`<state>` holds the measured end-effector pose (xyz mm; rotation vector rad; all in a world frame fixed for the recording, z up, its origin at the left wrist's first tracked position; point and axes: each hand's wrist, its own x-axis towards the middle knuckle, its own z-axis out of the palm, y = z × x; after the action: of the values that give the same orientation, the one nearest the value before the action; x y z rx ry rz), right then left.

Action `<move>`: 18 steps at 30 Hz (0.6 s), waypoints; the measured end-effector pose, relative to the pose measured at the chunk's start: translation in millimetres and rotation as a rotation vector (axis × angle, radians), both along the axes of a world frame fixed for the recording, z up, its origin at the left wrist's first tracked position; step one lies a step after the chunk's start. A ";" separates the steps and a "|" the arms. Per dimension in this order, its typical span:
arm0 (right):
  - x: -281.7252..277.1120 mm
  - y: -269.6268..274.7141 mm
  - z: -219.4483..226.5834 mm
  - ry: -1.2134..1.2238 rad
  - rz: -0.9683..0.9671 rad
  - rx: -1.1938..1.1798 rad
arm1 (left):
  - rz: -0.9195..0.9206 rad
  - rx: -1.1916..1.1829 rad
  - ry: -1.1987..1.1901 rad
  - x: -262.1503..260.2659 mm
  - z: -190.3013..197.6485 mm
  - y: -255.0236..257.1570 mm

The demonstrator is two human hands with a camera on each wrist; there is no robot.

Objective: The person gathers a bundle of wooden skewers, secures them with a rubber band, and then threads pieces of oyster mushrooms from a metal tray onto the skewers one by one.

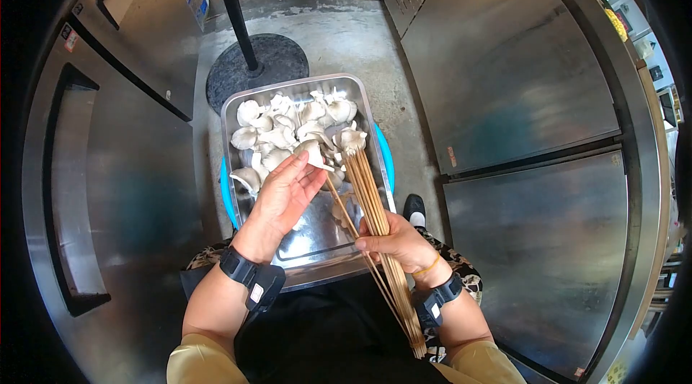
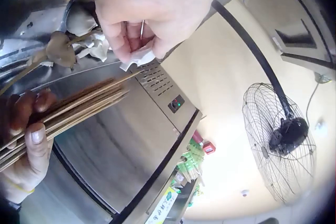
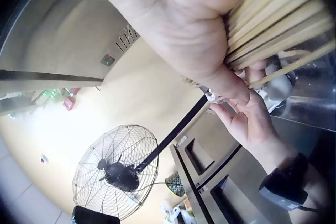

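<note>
A bundle of long wooden skewers (image 1: 369,189) is gripped in the right hand (image 1: 398,243), with one skewer (image 1: 344,209) set apart under its thumb. Mushroom pieces sit at the bundle's upper end. The left hand (image 1: 286,200) pinches a pale mushroom piece (image 1: 313,154) close to the single skewer's tip; in the left wrist view, the left hand (image 2: 152,14) holds that white piece (image 2: 139,58) between thumb and fingers. Whether the tip touches the piece cannot be told. Both hands are above a metal tray (image 1: 286,88) whose far half holds many mushrooms (image 1: 277,121).
Under the tray is a blue rim (image 1: 384,160). Behind it stands a round black base (image 1: 277,59) with a pole. Steel cabinets (image 1: 533,204) flank both sides. In the left wrist view a wire fan (image 2: 281,140) is at the right.
</note>
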<state>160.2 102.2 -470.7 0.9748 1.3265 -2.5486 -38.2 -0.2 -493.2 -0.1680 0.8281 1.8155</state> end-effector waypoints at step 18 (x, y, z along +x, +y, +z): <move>-2.2 -2.3 -3.2 -0.003 0.047 0.056 | 0.049 -0.139 0.183 7.9 4.5 4.0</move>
<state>158.1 99.9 -473.9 0.9450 1.4100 -2.4879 -30.3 3.8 -488.8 -0.1129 1.0890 1.8385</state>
